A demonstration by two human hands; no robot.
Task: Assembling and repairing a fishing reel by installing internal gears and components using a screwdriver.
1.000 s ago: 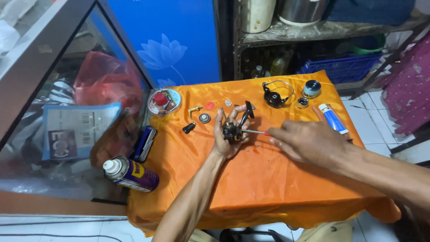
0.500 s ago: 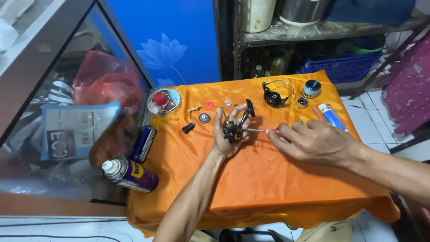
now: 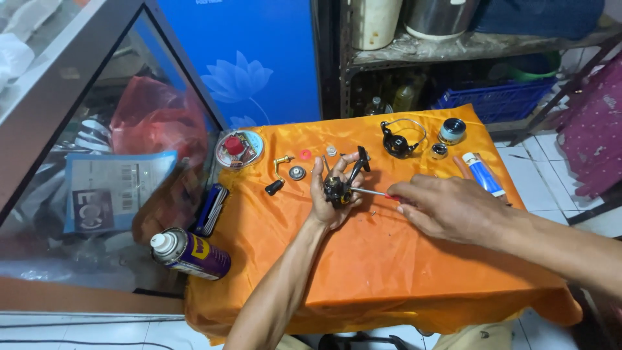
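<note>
I had the left hand (image 3: pixel 329 194) wrapped around the black fishing-reel body (image 3: pixel 338 189), held upright just above the middle of the counter (image 3: pixel 363 272) with the orange cloth over it — fingers closed on it, thumb behind, so the side plate faced my other hand. The right hand (image 3: pixel 447 207) was closed on a small screwdriver (image 3: pixel 374 192) with a red handle, its thin shaft lying level and its tip touching the reel body; I judged that the grip on the reel was there to keep it from turning against the driver.

The loose parts lay along the far edge of the counter, well apart from the work, probably so nothing rolled off the near edge. Toward the far left corner sat a round tin (image 3: pixel 239 148) with a red cap in it, then a brass crank handle with a black knob (image 3: pixel 279 176), a small metal washer-like disc (image 3: pixel 297 172) and a little red piece (image 3: pixel 305 155). Toward the far right lay the black rotor with its wire bail (image 3: pixel 400 139), a silver-and-blue spool (image 3: pixel 451 130) and a small metal cap (image 3: pixel 439 150). A blue and white tube (image 3: pixel 483 174) lay near the right edge, just beyond my right hand.

Off the left edge, a spray can (image 3: pixel 189 254) with a white cap lay on its side — whether it rested on a ledge I could not tell.
</note>
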